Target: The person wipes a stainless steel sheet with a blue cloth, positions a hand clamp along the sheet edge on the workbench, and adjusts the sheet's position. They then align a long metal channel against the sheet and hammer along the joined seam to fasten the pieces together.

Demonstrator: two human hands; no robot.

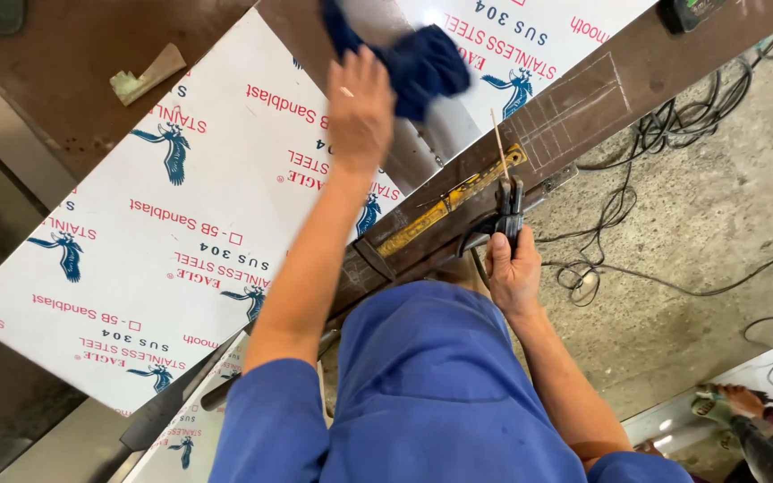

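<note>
A brown tabletop (pixel 64 72) is seen from above, and two white film-covered steel sheets (pixel 163 233) with red lettering and blue bird marks lie on it; a further sheet edge is visible below. Between the sheets a bare grey strip is exposed, and its long axis runs away from the person, up and slightly to the right. One dark blue cloth (pixel 418 58) is pressed there under the left hand (pixel 360 112), whose fingers are spread over the cloth; this hand is the nearer one to the strip. The right hand (pixel 512 268) is clenched around one dark welding holder (pixel 505 215) at the tabletop edge, with one thin rod (pixel 499 143) pointing upward beside one yellow bar (pixel 449 201). Several black cables (pixel 673 143) lie on the floor.
</note>
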